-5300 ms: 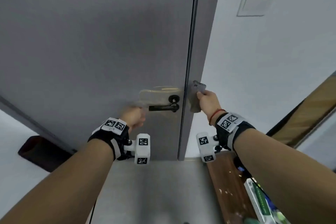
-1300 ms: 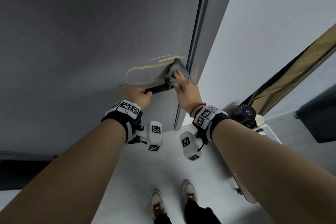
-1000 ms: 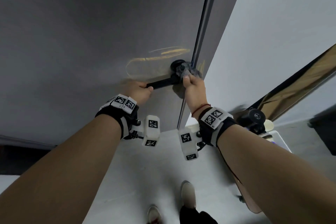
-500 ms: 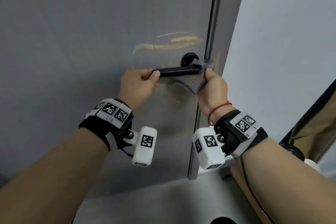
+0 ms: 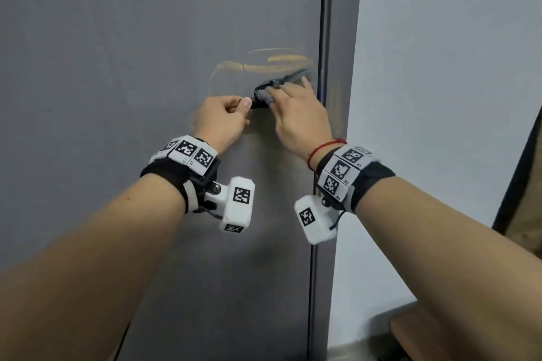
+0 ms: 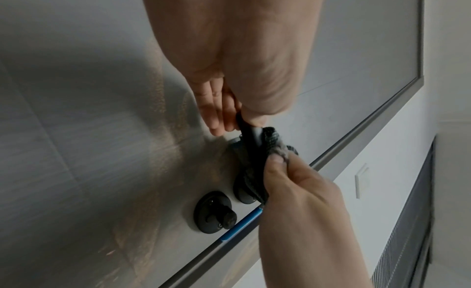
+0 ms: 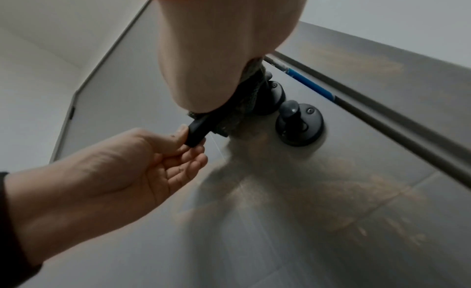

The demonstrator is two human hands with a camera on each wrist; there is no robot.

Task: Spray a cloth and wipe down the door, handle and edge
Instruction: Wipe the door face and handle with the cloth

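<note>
A grey door [image 5: 132, 38] carries a black lever handle [image 7: 201, 127] with a round lock knob [image 7: 299, 124] beside it. My left hand [image 5: 225, 119] pinches the free end of the handle between thumb and fingers. My right hand [image 5: 296, 114] holds a dark grey cloth [image 5: 277, 86] wrapped over the handle near its round base. In the left wrist view the cloth [image 6: 270, 143] bunches round the lever under the right thumb. Brownish smears [image 5: 264, 64] mark the door above the handle. The door edge [image 5: 325, 38] runs just right of the hands.
A pale wall [image 5: 440, 97] stands to the right of the door edge. A brown wooden board [image 5: 525, 190] leans at the far right. A strip of blue tape [image 7: 309, 83] sits on the door edge near the lock.
My right hand has slid the cloth up from under the handle's base to over the top of the lever. My left hand keeps its pinch on the handle's end. The view has risen.
</note>
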